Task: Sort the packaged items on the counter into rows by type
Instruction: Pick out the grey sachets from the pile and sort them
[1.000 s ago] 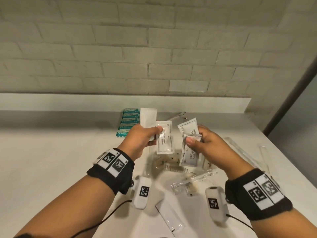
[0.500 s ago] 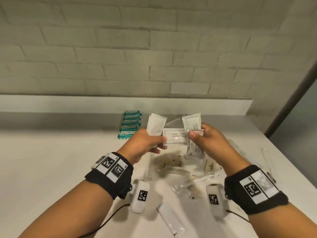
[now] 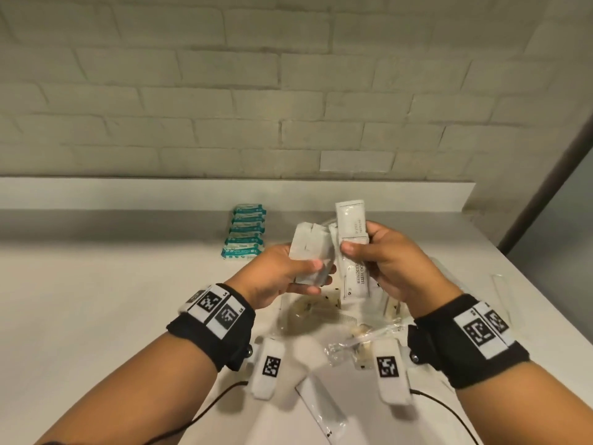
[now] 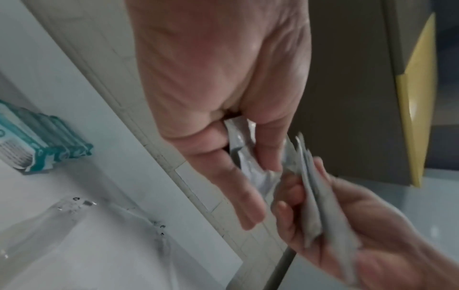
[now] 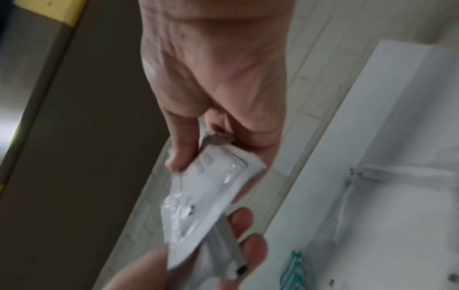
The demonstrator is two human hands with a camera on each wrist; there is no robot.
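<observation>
Both hands are raised over the counter (image 3: 96, 300), close together. My left hand (image 3: 317, 273) grips a small stack of plain white sachets (image 3: 309, 248), which shows between its fingers in the left wrist view (image 4: 242, 155). My right hand (image 3: 356, 245) pinches printed white sachets (image 3: 351, 220), one standing up and one hanging down, and they nearly touch the left stack. The right wrist view has these printed sachets (image 5: 211, 188) under the thumb. A row of teal packets (image 3: 245, 234) lies at the back left.
Clear-wrapped combs (image 3: 317, 311) and a clear-wrapped toothbrush (image 3: 362, 340) lie scattered below the hands. A long white sachet (image 3: 321, 409) lies near the front edge. Long clear packets (image 3: 500, 284) sit at the right. A raised ledge (image 3: 128, 192) and brick wall close the back.
The sachet that hung sideways between the hands now stands in the left hand's stack. The hands have drawn closer together and the right hand's sachets have shifted upright.
</observation>
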